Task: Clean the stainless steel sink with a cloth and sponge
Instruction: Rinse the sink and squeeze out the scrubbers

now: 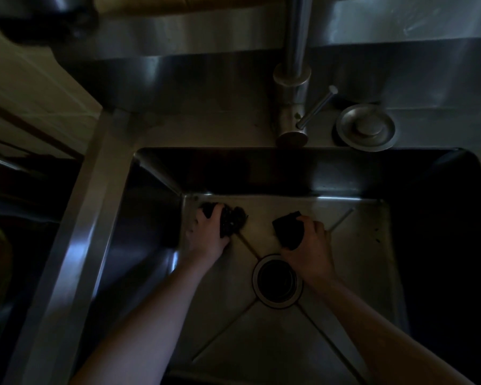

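Observation:
Both of my arms reach down into a deep stainless steel sink (pixel 261 343) seen from above in dim light. My left hand (pixel 207 234) presses a dark crumpled cloth (pixel 232 220) onto the sink floor near the far left corner. My right hand (pixel 311 243) grips a dark sponge (pixel 288 227) against the floor, just beyond the round drain (pixel 277 282). Fingers hide part of each item.
A steel tap (pixel 292 107) with a lever handle (pixel 317 107) rises behind the basin. A round steel cap (pixel 365 127) sits on the rim to its right. A second dark basin (pixel 17 218) lies to the left, past a steel divider.

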The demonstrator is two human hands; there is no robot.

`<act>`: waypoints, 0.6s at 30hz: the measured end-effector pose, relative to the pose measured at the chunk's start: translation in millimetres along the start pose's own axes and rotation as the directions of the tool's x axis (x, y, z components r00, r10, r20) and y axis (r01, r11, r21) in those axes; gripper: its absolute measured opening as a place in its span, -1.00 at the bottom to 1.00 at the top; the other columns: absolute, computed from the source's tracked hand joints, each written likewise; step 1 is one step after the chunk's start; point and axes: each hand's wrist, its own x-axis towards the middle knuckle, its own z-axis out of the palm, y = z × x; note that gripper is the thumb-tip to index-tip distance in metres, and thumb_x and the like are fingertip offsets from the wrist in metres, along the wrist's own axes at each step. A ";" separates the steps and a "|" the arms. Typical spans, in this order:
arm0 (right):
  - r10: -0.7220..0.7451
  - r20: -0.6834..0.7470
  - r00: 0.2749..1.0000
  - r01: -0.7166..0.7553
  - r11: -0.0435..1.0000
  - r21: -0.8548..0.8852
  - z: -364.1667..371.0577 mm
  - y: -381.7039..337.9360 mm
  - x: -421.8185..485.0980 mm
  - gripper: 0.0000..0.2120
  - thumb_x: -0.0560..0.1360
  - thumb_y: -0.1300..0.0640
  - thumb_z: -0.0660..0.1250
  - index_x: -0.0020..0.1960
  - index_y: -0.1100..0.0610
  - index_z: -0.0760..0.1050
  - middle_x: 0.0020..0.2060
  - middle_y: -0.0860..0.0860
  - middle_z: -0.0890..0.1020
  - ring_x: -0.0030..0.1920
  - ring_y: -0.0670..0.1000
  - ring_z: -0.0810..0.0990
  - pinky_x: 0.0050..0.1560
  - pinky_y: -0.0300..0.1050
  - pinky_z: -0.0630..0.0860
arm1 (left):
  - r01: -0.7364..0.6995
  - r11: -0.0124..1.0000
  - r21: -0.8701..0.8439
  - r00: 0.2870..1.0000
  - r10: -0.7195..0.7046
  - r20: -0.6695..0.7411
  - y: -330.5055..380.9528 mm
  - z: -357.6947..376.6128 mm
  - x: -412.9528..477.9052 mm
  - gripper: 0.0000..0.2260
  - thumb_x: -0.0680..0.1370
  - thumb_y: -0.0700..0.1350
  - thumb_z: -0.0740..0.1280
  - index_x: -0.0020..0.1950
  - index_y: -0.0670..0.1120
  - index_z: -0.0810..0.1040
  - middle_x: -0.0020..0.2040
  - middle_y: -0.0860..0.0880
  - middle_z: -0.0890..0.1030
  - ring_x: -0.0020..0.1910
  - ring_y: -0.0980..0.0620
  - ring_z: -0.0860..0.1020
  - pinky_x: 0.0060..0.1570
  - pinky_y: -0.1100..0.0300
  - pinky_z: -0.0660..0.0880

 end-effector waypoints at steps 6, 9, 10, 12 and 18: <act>-0.008 0.005 1.000 0.008 1.000 0.021 -10.6 -20.8 -12.0 -0.25 0.26 0.14 0.50 0.37 0.05 0.26 0.29 0.11 0.37 0.28 0.16 0.34 0.28 0.01 0.40 | -0.011 1.000 0.026 0.998 0.012 -0.056 5.4 -24.0 -24.9 -0.34 0.42 -0.08 0.43 0.41 0.15 0.17 0.33 -0.14 0.22 0.27 -0.21 0.36 0.24 -0.15 0.32; -0.005 0.020 1.000 0.004 0.998 0.067 -18.4 -34.0 -26.0 -0.23 0.27 0.12 0.51 0.38 0.04 0.22 0.30 0.09 0.35 0.30 0.13 0.31 0.31 0.04 0.39 | -0.025 1.000 0.018 0.998 0.026 -0.060 6.6 -39.8 -39.6 -0.35 0.43 -0.07 0.42 0.40 0.16 0.17 0.34 -0.13 0.21 0.30 -0.21 0.32 0.24 -0.17 0.31; -0.015 0.024 1.000 0.013 0.997 0.074 -21.7 -38.8 -31.3 -0.22 0.27 0.09 0.52 0.39 0.03 0.21 0.30 0.08 0.34 0.31 0.13 0.30 0.31 0.06 0.39 | -0.037 0.999 0.018 0.997 0.038 -0.070 7.3 -45.5 -45.4 -0.35 0.43 -0.06 0.42 0.41 0.16 0.16 0.35 -0.13 0.21 0.31 -0.21 0.31 0.24 -0.17 0.31; -0.040 0.024 0.999 0.038 0.997 0.072 -29.9 -50.8 -42.6 -0.21 0.29 0.03 0.51 0.40 0.04 0.19 0.31 0.08 0.33 0.32 0.13 0.29 0.30 0.07 0.37 | -0.055 0.998 0.018 0.993 0.056 -0.102 8.6 -58.1 -57.6 -0.35 0.43 -0.05 0.42 0.41 0.15 0.16 0.35 -0.14 0.21 0.31 -0.21 0.30 0.23 -0.18 0.33; -0.085 -0.017 0.996 0.085 0.995 0.056 -56.1 -88.4 -72.9 -0.25 0.29 0.04 0.49 0.39 0.03 0.21 0.28 0.09 0.36 0.30 0.14 0.30 0.29 0.09 0.39 | -0.081 0.997 -0.002 0.985 0.080 -0.155 8.8 -102.7 -93.2 -0.34 0.42 -0.08 0.42 0.42 0.13 0.17 0.31 -0.14 0.23 0.27 -0.22 0.34 0.22 -0.21 0.34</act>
